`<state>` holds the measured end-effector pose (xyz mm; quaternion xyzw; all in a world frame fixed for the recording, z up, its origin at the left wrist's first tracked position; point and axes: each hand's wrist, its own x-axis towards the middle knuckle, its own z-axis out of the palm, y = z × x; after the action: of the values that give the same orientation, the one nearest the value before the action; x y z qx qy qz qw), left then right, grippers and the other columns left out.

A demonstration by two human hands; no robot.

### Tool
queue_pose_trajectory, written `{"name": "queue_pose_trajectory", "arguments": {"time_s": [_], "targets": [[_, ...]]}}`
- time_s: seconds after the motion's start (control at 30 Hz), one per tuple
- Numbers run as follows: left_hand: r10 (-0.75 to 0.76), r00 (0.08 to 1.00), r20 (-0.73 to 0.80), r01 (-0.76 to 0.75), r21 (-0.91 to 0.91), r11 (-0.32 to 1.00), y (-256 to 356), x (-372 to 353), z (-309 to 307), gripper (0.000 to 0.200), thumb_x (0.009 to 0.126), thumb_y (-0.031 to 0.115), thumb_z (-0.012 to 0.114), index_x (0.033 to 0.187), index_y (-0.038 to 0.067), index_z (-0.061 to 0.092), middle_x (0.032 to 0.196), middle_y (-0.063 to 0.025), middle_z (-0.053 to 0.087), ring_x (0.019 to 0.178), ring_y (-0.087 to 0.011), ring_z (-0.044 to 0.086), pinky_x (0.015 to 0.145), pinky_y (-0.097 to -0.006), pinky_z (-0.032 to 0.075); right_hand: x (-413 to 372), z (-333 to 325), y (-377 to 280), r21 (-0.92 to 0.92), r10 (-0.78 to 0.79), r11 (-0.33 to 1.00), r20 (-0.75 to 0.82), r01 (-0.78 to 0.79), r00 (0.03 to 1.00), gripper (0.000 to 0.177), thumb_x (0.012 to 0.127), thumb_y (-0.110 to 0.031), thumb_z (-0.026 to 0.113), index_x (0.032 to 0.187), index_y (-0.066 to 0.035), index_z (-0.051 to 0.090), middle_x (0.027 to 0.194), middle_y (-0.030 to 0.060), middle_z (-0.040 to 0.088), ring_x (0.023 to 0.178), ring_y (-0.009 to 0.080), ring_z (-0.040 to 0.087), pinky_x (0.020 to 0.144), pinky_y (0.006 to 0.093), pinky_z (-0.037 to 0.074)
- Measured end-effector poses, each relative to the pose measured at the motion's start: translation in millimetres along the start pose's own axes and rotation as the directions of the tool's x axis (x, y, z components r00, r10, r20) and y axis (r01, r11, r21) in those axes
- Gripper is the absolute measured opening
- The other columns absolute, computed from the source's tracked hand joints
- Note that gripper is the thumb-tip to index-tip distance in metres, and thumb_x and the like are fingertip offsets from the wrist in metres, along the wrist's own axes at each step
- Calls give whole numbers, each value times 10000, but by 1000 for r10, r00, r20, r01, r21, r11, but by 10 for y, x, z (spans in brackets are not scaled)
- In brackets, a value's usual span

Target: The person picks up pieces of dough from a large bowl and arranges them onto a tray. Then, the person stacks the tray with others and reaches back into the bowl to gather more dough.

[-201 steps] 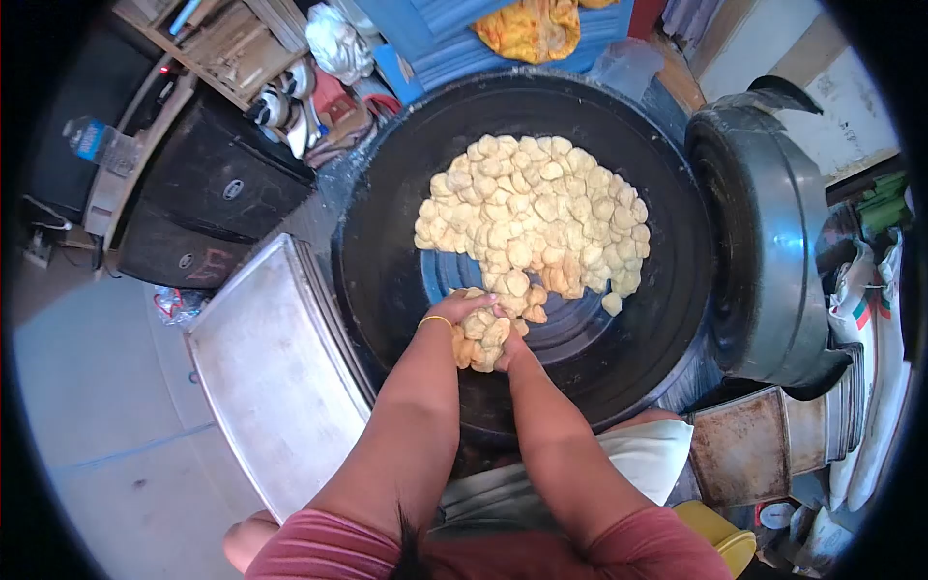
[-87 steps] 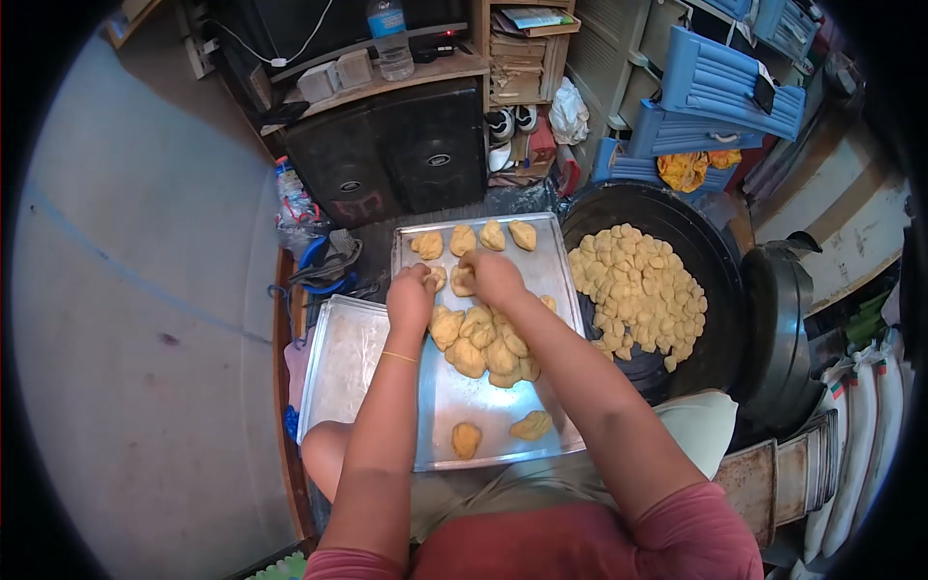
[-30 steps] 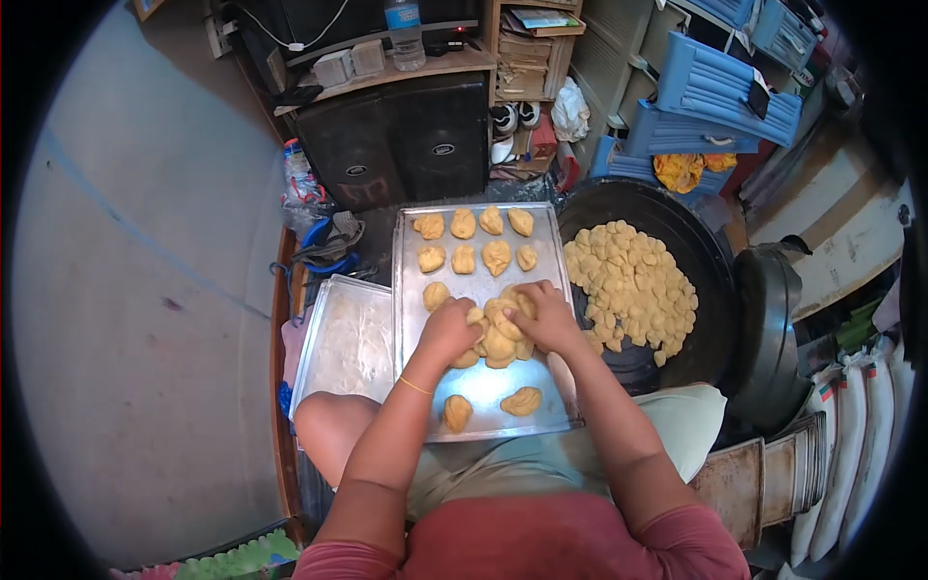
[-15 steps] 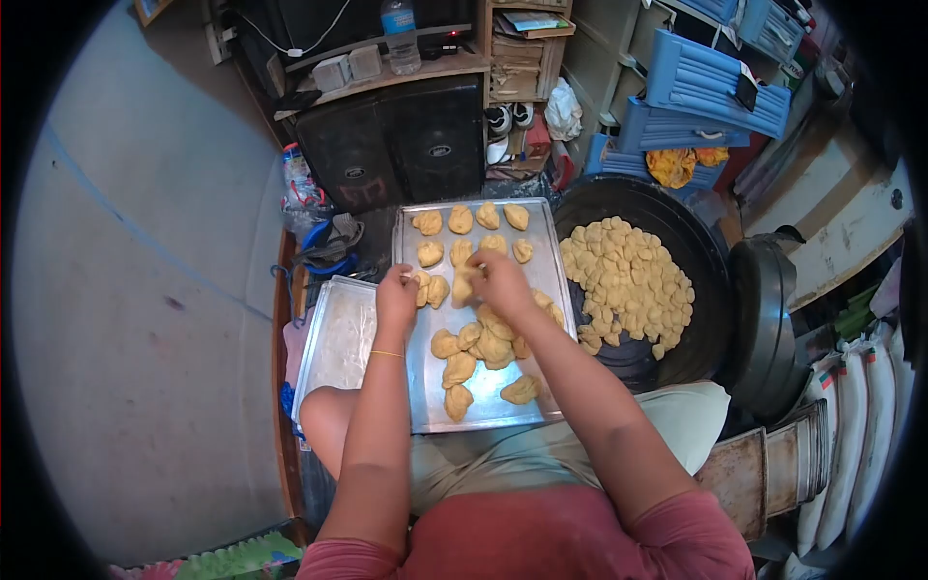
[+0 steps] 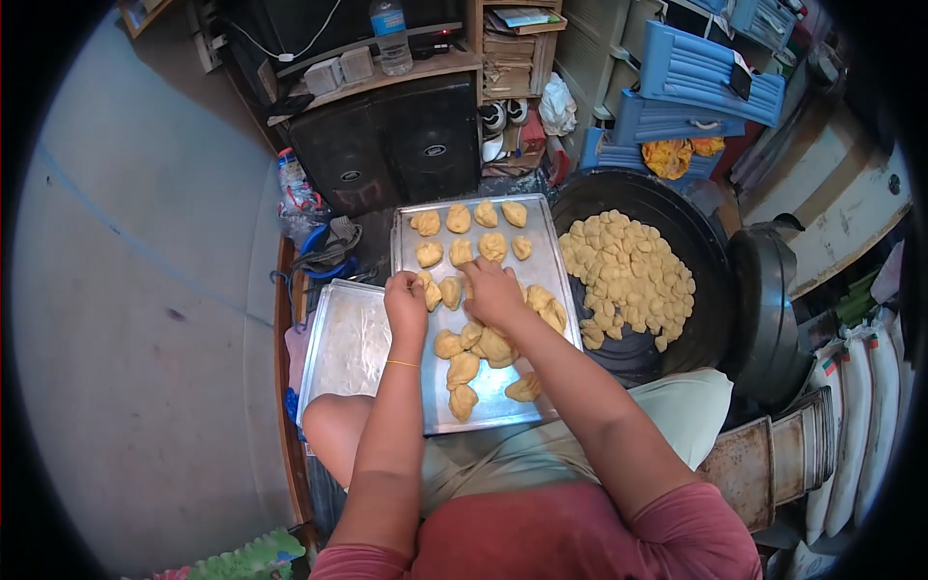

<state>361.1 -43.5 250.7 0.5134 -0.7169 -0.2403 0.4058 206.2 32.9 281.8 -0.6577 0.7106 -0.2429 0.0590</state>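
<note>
A metal baking tray (image 5: 411,372) rests across my lap with pieces of yellow dough on it. Separate lumps (image 5: 458,218) sit in rows at its far end, and a looser cluster (image 5: 495,348) lies nearer me. At the tray's left side, my left hand (image 5: 407,304) has its fingers closed on the edge of a dough piece (image 5: 428,290). My right hand (image 5: 496,293) is palm down over the middle, its fingers curled around another dough piece that it mostly covers. Between the hands lies one more lump (image 5: 450,292).
A wide black tub (image 5: 628,362) to the right holds a heap of small dough pieces (image 5: 633,275). Another metal tray (image 5: 338,348) lies at the left, with a blue bowl (image 5: 324,253) beyond it. Black speakers (image 5: 387,145) stand ahead; stacked rusty pans (image 5: 773,459) are at lower right.
My right hand has come down and slightly right, toward the cluster. My left hand has shifted slightly right and down, staying by the dough at the left. The view has tilted slightly.
</note>
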Motion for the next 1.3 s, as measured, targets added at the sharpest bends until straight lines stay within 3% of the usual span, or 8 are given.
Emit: {"name": "queue_pose_trajectory", "arguments": {"time_s": [0.17, 0.5, 0.6, 0.67, 0.77, 0.9, 1.07, 1.3], "targets": [[141, 985, 102, -152, 101, 983, 238, -98, -144, 261, 755, 129, 675, 993, 24, 662, 975, -141, 599, 974, -321, 526, 854, -422, 413, -3, 13, 210, 315, 191, 936, -72, -160, 979, 309, 709, -17, 590, 1002, -104, 635, 1055, 99, 598, 963, 283, 589, 850, 409, 448], [416, 834, 362, -528, 305, 793, 358, -105, 189, 202, 734, 146, 668, 933, 139, 702, 971, -9, 610, 1071, -233, 483, 924, -463, 268, -203, -222, 538, 205, 220, 960, -137, -190, 966, 269, 700, -140, 630, 964, -106, 664, 950, 113, 650, 920, 302, 610, 846, 446, 437], [403, 823, 400, -548, 378, 746, 459, -146, 254, 222, 741, 146, 651, 958, 137, 698, 970, -20, 612, 1059, -236, 486, 903, -448, 280, -329, -318, 681, 193, 235, 949, 93, -249, 967, 302, 686, -172, 652, 982, -111, 660, 965, 111, 655, 905, 299, 618, 856, 428, 432], [509, 821, 257, -570, 337, 750, 524, -153, 301, 269, 734, 158, 658, 1000, 131, 684, 986, -26, 619, 1049, -236, 497, 894, -436, 286, -338, -488, 675, 322, 214, 892, 316, -316, 924, 349, 675, -166, 675, 1016, -95, 646, 956, 125, 648, 914, 301, 616, 816, 383, 456], [479, 758, 443, -593, 163, 788, 473, -137, 411, 308, 738, 169, 660, 1040, 108, 665, 1010, -37, 624, 1048, -234, 507, 892, -429, 291, -355, -546, 747, 602, 345, 726, 99, -333, 933, 355, 686, -134, 686, 1035, -82, 648, 948, 136, 631, 903, 300, 614, 770, 351, 475], [352, 698, 624, -571, 188, 799, 688, -114, 300, 310, 747, 155, 646, 1054, 121, 663, 1030, -64, 623, 1047, -263, 530, 905, -458, 293, -333, -489, 762, 432, 294, 887, -258, -162, 920, 288, 739, -114, 678, 1024, -76, 668, 954, 145, 590, 862, 307, 590, 777, 363, 478], [433, 822, 371, -523, 189, 831, 729, -370, 293, 225, 810, 189, 622, 1006, 91, 671, 969, -98, 606, 997, -259, 535, 872, -416, 342, -467, -260, 771, 134, 101, 986, -14, -98, 995, 219, 749, -128, 660, 957, -62, 674, 1005, 139, 556, 940, 336, 546, 858, 388, 457], [404, 735, 545, -485, 7, 874, 710, -685, 217, 197, 862, 178, 563, 984, 62, 663, 971, -100, 589, 938, -312, 551, 809, -423, 433, -529, -397, 728, 251, 235, 940, 16, -232, 972, 386, 701, -136, 684, 1070, -82, 582, 1037, 139, 526, 951, 370, 569, 833, 422, 473]]}}
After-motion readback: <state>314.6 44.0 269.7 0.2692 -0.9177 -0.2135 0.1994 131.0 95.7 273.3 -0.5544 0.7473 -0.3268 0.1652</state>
